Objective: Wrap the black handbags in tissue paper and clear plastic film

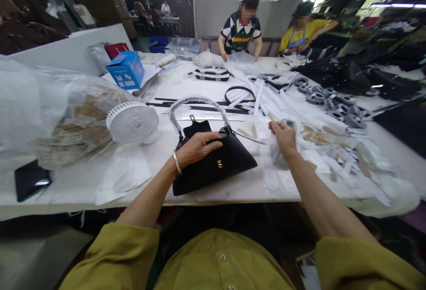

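A black handbag (216, 165) with a gold-coloured turn lock stands tilted on the table in front of me. Its handle (199, 99) arches up, wrapped in clear plastic, and the flap is folded back behind the opening. My left hand (199, 146) grips the bag's upper front edge, fingers together along the rim. To the right of the bag, my right hand (282, 135) is raised with thumb and fingers pinched on a small pale tan strip (271, 116). Beneath that hand is a grey object in clear wrapping (281, 154), partly hidden by my wrist.
A white fan (133, 122) and a plastic bag of brown pieces (83, 125) stand left, with a phone (32, 180) near the edge. Black straps (206, 105) lie behind the handbag. Grey rolls (342, 103) and paper scraps cover the right. Two people work across the table.
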`<state>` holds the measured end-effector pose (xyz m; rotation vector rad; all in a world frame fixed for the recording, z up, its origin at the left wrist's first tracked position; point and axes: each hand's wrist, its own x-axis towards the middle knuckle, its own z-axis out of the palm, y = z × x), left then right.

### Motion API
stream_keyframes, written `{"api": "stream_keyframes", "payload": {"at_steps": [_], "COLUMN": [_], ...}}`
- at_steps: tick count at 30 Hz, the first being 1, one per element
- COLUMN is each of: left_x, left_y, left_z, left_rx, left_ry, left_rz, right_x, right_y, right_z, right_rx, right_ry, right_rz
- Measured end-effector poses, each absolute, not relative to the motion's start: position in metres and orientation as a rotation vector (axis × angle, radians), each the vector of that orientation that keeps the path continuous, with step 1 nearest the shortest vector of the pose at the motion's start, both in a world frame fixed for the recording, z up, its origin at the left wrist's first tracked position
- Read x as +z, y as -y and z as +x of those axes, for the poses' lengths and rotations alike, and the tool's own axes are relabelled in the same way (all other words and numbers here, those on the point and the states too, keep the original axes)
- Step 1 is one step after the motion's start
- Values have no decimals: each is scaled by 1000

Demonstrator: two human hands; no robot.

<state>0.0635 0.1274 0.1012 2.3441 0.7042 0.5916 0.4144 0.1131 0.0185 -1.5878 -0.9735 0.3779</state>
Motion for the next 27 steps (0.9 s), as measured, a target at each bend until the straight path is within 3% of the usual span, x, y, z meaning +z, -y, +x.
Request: {"api": "stream_keyframes", "payload": {"at_steps": [3, 8, 13, 19, 24, 27], "left_x": [80, 43, 53, 82, 53, 38], "left_y": [-144, -171, -180, -133, -78, -67], "left_z": [74, 75, 59, 37, 23, 24], "left_rx": [389, -108, -60, 152, 36, 10], "left_ry": [-858, -1190, -1233, -944, -906, -929], "left_rz": [2433, 2643, 2709, 2768, 2873, 2860], "right_x": [57, 82, 53, 57, 78, 83], "right_y": [-104, -95, -105, -93, -55, -38], "right_z": [396, 326, 284, 283, 261, 240], "right_rx": [381, 465, 419, 296, 192, 105], "right_ry": [956, 1646, 2300, 2500, 2624, 2642], "right_rz": [-1450, -1401, -1514, -1733, -1956, -1841]}}
